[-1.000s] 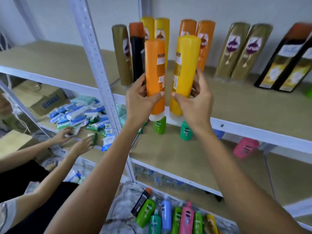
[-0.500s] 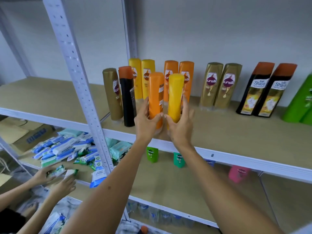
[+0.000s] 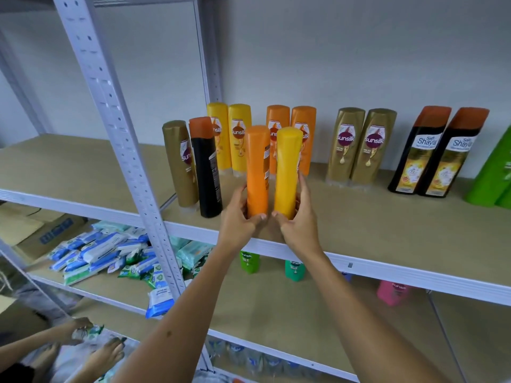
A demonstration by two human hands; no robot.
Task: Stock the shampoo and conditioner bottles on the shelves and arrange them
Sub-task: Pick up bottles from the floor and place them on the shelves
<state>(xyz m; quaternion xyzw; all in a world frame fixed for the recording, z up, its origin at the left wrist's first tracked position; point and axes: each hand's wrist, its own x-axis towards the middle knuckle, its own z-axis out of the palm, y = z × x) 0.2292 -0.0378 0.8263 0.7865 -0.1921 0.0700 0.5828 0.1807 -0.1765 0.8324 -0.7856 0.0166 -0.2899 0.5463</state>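
Note:
My left hand grips the lower part of an orange bottle. My right hand grips a yellow bottle beside it. Both bottles stand upright, caps down, side by side at the front of the top shelf. Behind them stand two yellow bottles and two orange bottles. Left of my hands are a gold bottle and a black bottle with an orange top.
Two gold bottles, two black bottles and a green bottle line the back right. A perforated upright post stands left. The lower shelf holds wipe packs and small green bottles. Another person's hands work at bottom left.
Both bottles have moved farther onto the top shelf and now stand on it. The view has tilted upward; my hands sit lower on the bottles.

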